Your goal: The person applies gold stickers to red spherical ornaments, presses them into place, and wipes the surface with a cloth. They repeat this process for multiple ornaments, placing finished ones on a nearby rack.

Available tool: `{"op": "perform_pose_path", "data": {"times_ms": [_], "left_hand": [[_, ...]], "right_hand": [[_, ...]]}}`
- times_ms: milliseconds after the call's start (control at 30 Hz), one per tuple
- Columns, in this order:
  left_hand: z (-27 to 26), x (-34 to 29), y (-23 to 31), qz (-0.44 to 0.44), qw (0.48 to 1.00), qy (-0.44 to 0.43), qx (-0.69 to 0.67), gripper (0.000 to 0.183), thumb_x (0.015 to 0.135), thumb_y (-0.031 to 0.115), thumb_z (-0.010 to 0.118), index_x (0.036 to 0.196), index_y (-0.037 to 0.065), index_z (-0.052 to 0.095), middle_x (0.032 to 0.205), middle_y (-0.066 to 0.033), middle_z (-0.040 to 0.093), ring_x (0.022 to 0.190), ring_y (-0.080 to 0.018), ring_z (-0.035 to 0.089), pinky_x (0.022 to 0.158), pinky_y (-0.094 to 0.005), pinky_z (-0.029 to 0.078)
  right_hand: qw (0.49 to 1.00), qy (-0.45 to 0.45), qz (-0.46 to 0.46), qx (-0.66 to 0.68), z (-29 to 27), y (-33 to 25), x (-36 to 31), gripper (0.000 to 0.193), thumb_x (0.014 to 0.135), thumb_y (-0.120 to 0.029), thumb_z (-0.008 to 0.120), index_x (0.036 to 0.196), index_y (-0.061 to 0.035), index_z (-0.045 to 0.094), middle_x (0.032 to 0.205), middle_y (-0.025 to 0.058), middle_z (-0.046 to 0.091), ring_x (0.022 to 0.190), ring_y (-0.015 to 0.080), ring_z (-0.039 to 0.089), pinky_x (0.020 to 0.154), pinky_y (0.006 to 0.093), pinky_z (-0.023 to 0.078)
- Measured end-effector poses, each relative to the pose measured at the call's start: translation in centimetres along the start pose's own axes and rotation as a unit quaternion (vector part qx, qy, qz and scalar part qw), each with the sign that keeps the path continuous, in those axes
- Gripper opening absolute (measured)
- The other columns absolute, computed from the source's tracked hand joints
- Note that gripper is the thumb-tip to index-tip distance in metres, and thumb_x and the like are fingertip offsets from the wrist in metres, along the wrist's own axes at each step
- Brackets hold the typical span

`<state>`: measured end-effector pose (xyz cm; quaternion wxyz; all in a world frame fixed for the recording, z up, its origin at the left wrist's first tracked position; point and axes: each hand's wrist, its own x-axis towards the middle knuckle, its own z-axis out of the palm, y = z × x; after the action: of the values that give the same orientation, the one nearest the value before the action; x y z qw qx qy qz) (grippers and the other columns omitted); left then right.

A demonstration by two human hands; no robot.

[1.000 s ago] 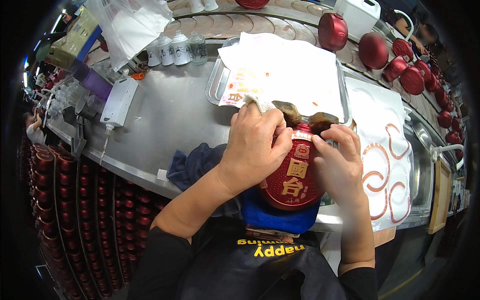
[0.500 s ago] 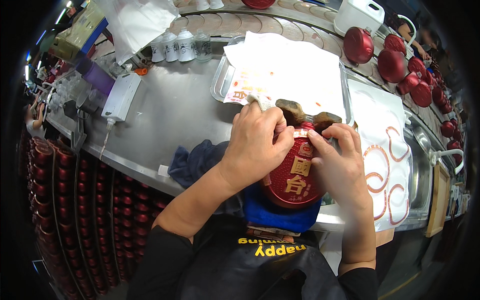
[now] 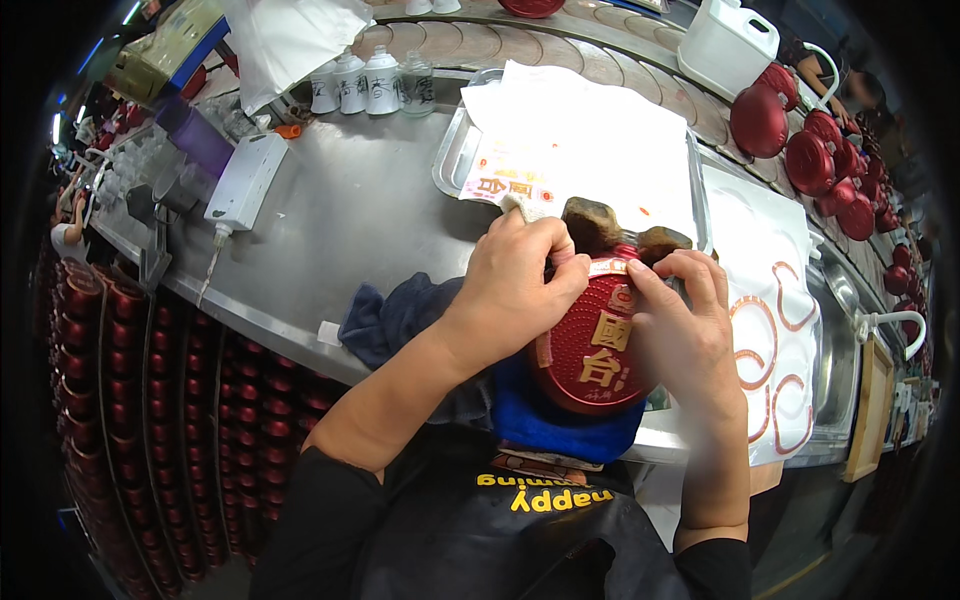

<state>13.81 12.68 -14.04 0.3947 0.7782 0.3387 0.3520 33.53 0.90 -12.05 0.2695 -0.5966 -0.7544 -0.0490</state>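
A round, flat red bottle (image 3: 590,375) with raised dots and gold characters lies tilted on a blue cloth (image 3: 570,432), its neck between two dark stones (image 3: 592,222). A narrow patterned decal strip (image 3: 608,267) crosses the bottle just below the neck. At the strip's left end, my left hand (image 3: 525,270) is closed, its thumb and finger pinched together. A whitish cloth (image 3: 530,208) is tucked in that hand's fingers. My right hand (image 3: 692,315) has its thumb pressed on the strip's right part, with the other fingers curled by the right stone.
Behind the bottle stands a metal tray (image 3: 450,155) with white decal sheets (image 3: 590,130). More curved strips lie on a white sheet (image 3: 770,330) at right. A dark blue towel (image 3: 390,320), white box (image 3: 247,180) and small bottles (image 3: 381,85) are leftward. Red bottles (image 3: 758,120) line the conveyor.
Red bottles on the conveyor have moved right and nearer. The view has shifted slightly. Both hands keep nearly the same place on the strip.
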Motion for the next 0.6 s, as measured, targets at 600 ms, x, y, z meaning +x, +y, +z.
{"op": "perform_pose_path", "data": {"times_ms": [600], "left_hand": [[-0.3, -6.4, -4.0, -0.065, 0.953, -0.067, -0.289, 0.052, 0.096, 0.040, 0.074, 0.121, 0.002, 0.048, 0.120, -0.0124, 0.053, 0.116, -0.0245, 0.050, 0.106, -0.0388, 0.039]], "right_hand": [[0.998, -0.043, 0.007, -0.044, 0.0, -1.9, 1.3, 0.055, 0.078, -0.010, 0.078, 0.132, -0.0133, 0.067, 0.124, 0.0115, 0.055, 0.123, 0.0355, 0.052, 0.102, 0.0498, 0.044]]}}
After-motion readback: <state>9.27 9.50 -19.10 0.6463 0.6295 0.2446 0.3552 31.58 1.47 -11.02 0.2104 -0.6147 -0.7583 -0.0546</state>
